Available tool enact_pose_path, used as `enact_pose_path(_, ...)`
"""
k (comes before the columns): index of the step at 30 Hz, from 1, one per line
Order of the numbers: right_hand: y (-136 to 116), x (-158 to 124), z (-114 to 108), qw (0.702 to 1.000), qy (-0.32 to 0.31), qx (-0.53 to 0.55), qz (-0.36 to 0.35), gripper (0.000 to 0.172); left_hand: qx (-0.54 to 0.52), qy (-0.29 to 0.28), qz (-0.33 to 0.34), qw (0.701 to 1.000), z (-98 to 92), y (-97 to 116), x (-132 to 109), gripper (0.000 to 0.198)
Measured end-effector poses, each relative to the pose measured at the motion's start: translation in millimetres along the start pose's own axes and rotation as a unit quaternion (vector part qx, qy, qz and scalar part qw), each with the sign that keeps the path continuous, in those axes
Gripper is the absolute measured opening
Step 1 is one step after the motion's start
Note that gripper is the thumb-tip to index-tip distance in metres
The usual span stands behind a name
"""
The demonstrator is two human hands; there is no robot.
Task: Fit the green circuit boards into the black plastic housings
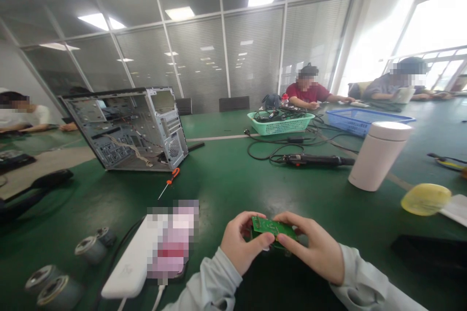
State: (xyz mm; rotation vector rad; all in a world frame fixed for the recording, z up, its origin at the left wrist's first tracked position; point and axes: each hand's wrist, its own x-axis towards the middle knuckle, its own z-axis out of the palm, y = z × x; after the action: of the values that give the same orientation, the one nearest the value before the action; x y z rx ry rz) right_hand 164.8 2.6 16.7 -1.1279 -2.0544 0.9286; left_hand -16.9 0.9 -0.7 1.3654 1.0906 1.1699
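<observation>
A green circuit board (pixel 272 226) is held between both hands above the near part of the table. My left hand (pixel 241 243) grips its left end, thumb on the near edge and fingers curled behind. My right hand (pixel 314 240) holds the right end in the same way, and the two thumbs almost meet at the board's near edge. Something dark and partly green sits under the board, mostly hidden by the fingers. To the left of my hands lie a phone (pixel 174 240) with a pixelated screen and a white power bank (pixel 129 257) with cables.
An open computer case (pixel 168 126) stands at the back left, an orange-handled screwdriver (pixel 170 181) before it. Several metal cylinders (pixel 60 293) sit front left. Rightward are a green basket (pixel 280 125), blue basket (pixel 365 121), black corded tool (pixel 314 161), pink bottle (pixel 379 155) and yellow object (pixel 426 199). People sit around.
</observation>
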Motion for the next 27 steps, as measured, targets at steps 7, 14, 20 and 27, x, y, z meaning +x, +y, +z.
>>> enact_pose_path(7, 9, -1, 10, 1.0, 0.021, -0.014, 0.018, 0.042, -0.048, 0.008, -0.028, 0.998, 1.0, -5, 3, 0.051)
enact_pose_path(14, 14, 6, 17, 0.845, -0.065, 0.464, 0.256, 0.048, -0.095, 0.073, -0.082, 0.989, -2.5, -11, 14, 0.06)
enact_pose_path(20, 10, 6, 13, 0.713, -0.046, 0.642, 0.278, 0.033, -0.066, 0.071, -0.071, 0.993, -0.5, -5, 10, 0.048)
enact_pose_path(27, 16, 5, 10, 0.722, -0.042, 0.649, 0.236, 0.036, -0.075, 0.077, -0.067, 0.992, -1.3, -5, 10, 0.041)
